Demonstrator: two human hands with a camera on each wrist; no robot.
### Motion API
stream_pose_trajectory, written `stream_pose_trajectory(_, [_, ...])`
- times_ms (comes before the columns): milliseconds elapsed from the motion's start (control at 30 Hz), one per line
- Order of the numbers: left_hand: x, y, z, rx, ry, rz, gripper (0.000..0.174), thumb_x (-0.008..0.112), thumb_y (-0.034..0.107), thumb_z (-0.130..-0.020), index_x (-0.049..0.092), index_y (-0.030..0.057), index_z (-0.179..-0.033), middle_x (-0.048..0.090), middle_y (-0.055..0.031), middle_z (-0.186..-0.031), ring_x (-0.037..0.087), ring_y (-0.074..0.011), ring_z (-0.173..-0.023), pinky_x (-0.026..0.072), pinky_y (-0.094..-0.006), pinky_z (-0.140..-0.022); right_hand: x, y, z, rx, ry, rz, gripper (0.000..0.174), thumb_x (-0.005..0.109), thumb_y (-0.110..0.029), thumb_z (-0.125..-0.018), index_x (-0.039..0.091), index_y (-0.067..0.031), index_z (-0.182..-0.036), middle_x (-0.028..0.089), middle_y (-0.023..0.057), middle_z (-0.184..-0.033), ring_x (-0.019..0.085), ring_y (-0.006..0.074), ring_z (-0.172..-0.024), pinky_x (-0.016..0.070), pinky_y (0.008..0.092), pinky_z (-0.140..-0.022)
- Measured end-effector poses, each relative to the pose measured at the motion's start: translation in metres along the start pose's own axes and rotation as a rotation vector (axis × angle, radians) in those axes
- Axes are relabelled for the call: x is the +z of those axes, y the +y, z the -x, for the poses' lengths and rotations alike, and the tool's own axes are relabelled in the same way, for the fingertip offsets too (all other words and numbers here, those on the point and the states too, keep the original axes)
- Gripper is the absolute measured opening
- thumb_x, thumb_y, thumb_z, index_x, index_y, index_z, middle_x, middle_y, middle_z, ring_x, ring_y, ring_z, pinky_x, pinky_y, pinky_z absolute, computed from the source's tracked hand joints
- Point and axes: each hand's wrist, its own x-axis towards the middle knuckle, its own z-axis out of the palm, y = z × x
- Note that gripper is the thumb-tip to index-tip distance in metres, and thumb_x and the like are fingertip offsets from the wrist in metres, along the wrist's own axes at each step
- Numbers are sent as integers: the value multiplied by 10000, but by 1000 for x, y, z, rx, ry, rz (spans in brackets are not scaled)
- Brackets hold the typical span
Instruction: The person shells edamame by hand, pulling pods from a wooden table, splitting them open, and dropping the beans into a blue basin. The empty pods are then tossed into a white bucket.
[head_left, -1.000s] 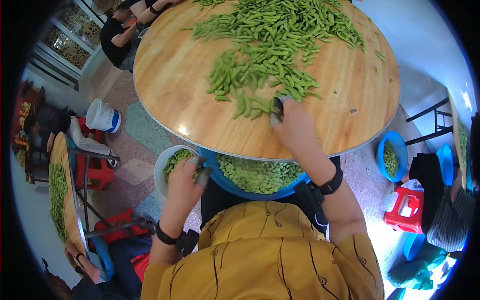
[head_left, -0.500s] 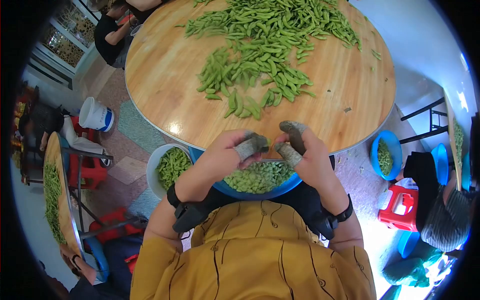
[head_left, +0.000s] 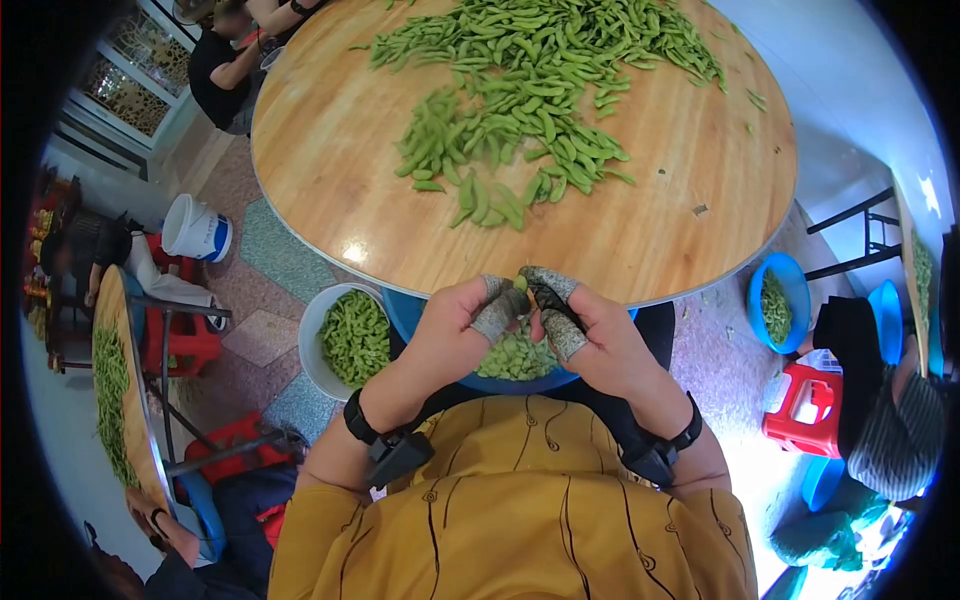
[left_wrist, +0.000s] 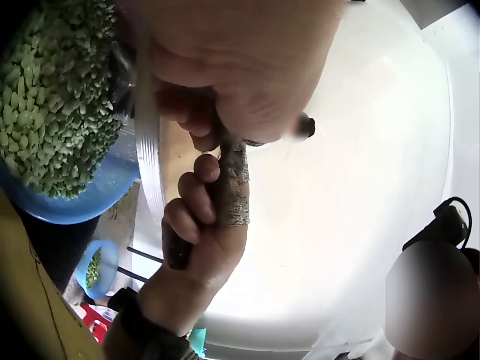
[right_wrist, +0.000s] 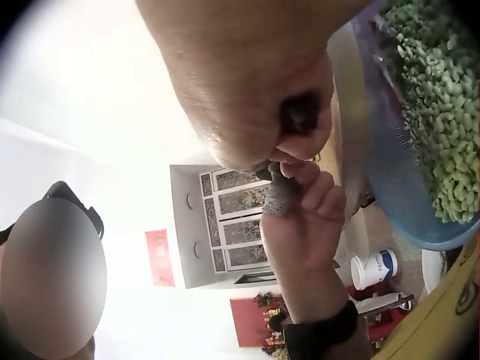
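My left hand [head_left: 450, 325] and right hand [head_left: 600, 330] meet at their fingertips just off the near edge of the round wooden table [head_left: 330, 190]. Grey and dark covers wrap several fingers and the thumbs. Between them the fingertips pinch a green soybean pod [head_left: 520, 283], mostly hidden behind the covers. Below the hands sits a blue basin [right_wrist: 409, 217] full of shelled green beans [left_wrist: 56, 105]. Both wrist views show the hands close together, fingers curled.
A large heap of green pods [head_left: 540, 60] spreads over the tabletop. To the left, a white bucket [head_left: 312, 355] holds green pods, and another white bucket [head_left: 197, 228] stands farther off. A red stool [head_left: 803, 410] and blue tub [head_left: 775, 305] lie right; other people sit around.
My right hand has come back from the pods on the table, and my left hand has moved from above the white bucket. They now meet over the basin, fingertips together.
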Motion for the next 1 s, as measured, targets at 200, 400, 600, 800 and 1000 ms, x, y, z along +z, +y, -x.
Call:
stream_pose_trajectory(200, [-5, 1, 4, 416, 94, -704, 111, 523, 45, -892, 609, 27, -961, 589, -12, -756, 565, -135, -670, 465, -322, -617, 1, 0, -1, 132, -62, -150, 476, 435, 17, -868, 477, -105, -1326, 551, -16, -816, 385, 28, -553, 300, 174, -463])
stream_pose_trajectory(400, [-19, -14, 9, -308, -341, 974, 125, 563, 112, -904, 605, 7, -958, 618, -30, -787, 557, -130, -617, 453, -291, -572, -1, -16, 2, 515, -101, -804, 455, 381, 54, -856, 503, -98, -1266, 544, -8, -811, 340, 45, -529, 259, 190, -445])
stream_pose_trajectory(600, [5, -6, 10, 163, 155, -114, 222, 650, 108, -832, 582, 11, -1019, 645, -82, -822, 613, -202, -661, 498, -319, -613, 7, -18, 4, 468, -27, -575, 418, 392, 38, -827, 521, -66, -1210, 566, 13, -841, 422, 67, -562, 341, 205, -484])
stream_pose_trajectory(800, [3, -6, 6, 673, 256, -906, 366, 694, 30, -679, 575, -9, -1023, 625, -183, -831, 605, -373, -710, 517, -368, -639, 18, -4, 3, 149, 61, -21, 420, 450, 34, -840, 507, -58, -1246, 581, -6, -817, 499, 53, -638, 395, 201, -509])
stream_pose_trajectory(1000, [14, -13, 6, 257, 239, -192, 272, 575, -36, -823, 581, -18, -1093, 658, -96, -879, 618, -149, -743, 500, -270, -641, 18, 7, 6, 43, 103, 194, 355, 551, -12, -849, 541, -32, -1203, 621, 9, -866, 576, 88, -775, 477, 242, -705])
